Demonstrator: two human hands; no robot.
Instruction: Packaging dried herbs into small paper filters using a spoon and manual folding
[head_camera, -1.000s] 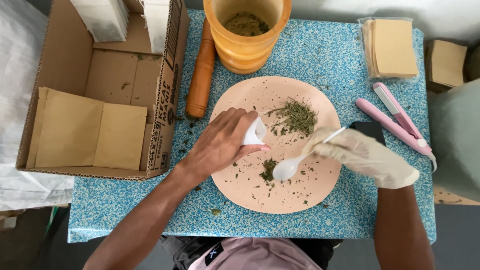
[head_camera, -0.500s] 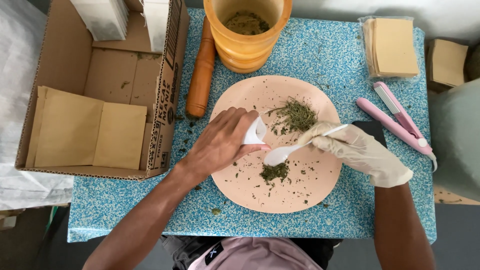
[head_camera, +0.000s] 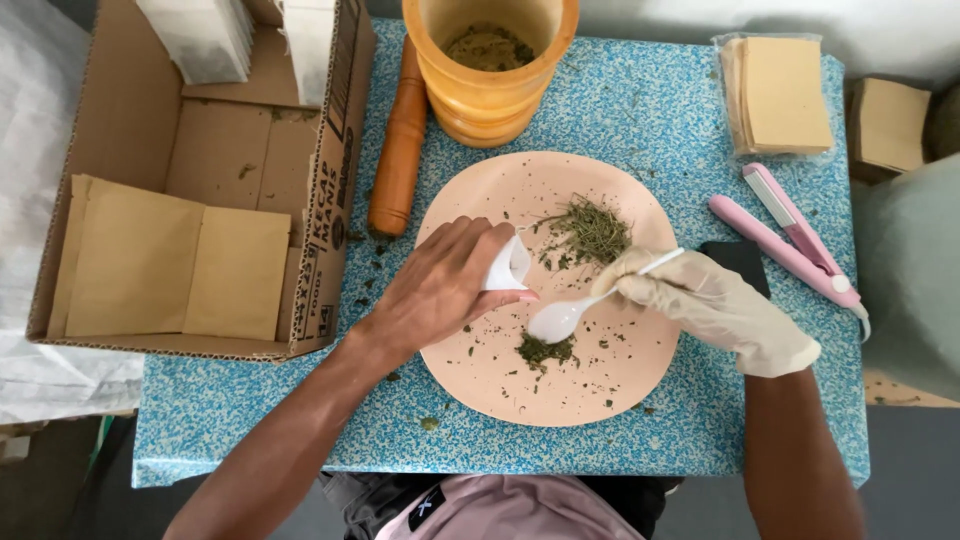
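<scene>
Your bare left hand (head_camera: 440, 285) rests over the left side of a round peach-coloured plate (head_camera: 600, 385), fingers pinched on a small white paper sachet (head_camera: 505, 265) held open toward the right. Your right hand (head_camera: 715, 305), in a pale glove, is closed around the handle of a white plastic spoon (head_camera: 570, 315); its bowl hovers just right of the sachet, above a small heap of dried green herb (head_camera: 545, 350) on the near part of the plate. A larger herb pile (head_camera: 590, 230) lies on the far part. The plate sits on a blue speckled table (head_camera: 650, 110). Beyond it stands a yellow wooden mortar (head_camera: 490, 85) with a wooden pestle (head_camera: 398, 150) lying at its left. Far left is an open cardboard box (head_camera: 330, 200) holding brown paper envelopes (head_camera: 170, 265). At right lie a pink heat sealer (head_camera: 790, 240) and a bag of brown envelopes (head_camera: 780, 95).
</scene>
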